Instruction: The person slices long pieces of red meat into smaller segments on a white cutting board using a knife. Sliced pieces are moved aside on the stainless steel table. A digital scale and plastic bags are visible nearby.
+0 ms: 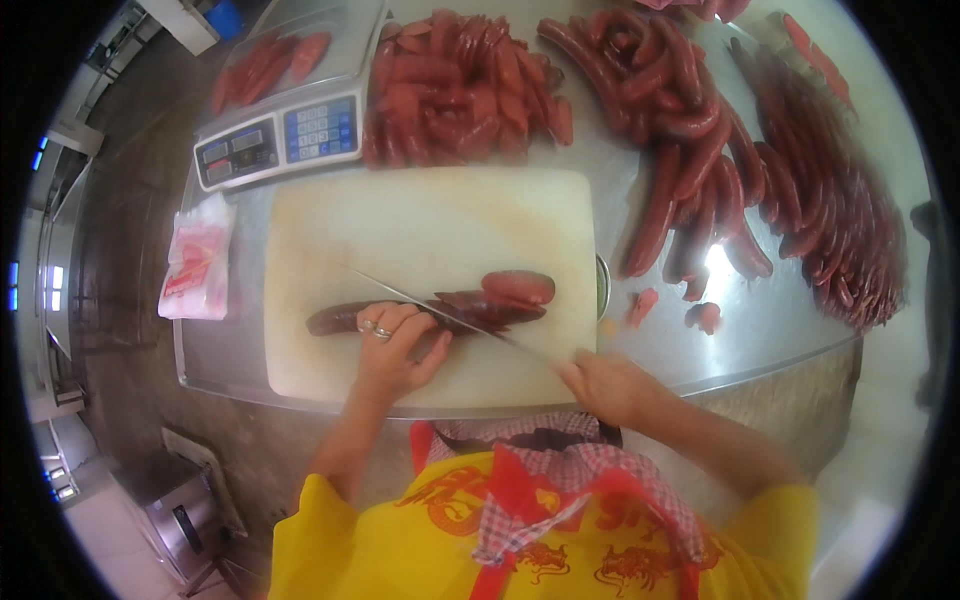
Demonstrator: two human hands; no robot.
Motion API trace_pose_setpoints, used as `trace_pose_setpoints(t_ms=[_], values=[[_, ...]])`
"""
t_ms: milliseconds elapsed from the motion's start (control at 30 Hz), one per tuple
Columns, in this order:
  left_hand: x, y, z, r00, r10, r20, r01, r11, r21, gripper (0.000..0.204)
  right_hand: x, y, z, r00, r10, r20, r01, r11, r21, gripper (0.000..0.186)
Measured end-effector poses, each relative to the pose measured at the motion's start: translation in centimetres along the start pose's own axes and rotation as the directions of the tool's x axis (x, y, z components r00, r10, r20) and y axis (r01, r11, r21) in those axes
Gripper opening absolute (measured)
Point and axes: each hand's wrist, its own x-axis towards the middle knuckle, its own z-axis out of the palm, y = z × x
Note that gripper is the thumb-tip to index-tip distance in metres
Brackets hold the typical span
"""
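Observation:
A dark red sausage [333, 319] lies crosswise on the white cutting board [420, 220]. My left hand [400, 345], with a ring on one finger, presses down on it with bent fingers. In my right hand [608, 388], somewhat blurred, is the handle of a long thin knife [512, 343]. Its blade slants up to the left across the sausage, just right of my left fingers. To the right of the blade, cut pieces [518, 288] overlap, one showing its paler red face. The knife's handle is mostly hidden by my right hand.
Behind the board is a heap of cut sausage pieces [465, 90]. A scale [280, 140] with more pieces on its tray stands at the back left, above a plastic bag pack [198, 260]. Whole sausages [655, 90] and a thinner bunch [825, 190] cover the metal table's right side.

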Motion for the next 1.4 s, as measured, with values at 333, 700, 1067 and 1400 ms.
trace_pose_setpoints(t_ms=[333,700,1067,1400], values=[[-0.5,-0.5,-1.4,1.0,-0.018,0.004,0.018,0.999,0.032,0.03,-2.0,-1.4,-1.3,0.998,-0.064,-0.02,0.065,0.998,0.007,0.057],[-0.8,-0.6,-1.6,0.998,-0.047,-0.039,0.048,0.998,0.032,0.029,5.0,-3.2,3.2,0.984,-0.158,-0.088,0.16,0.987,0.015,0.057],[-1.7,-2.0,-2.7,0.995,-0.1,0.003,0.1,0.995,-0.03,0.025,-1.1,-3.8,0.3,0.999,-0.031,0.021,0.031,1.0,-0.004,0.055],[-1.7,-2.5,-4.3,0.994,-0.105,-0.045,0.106,0.994,0.033,0.028,2.5,-5.9,2.2,0.989,-0.124,-0.085,0.126,0.992,0.014,0.058]])
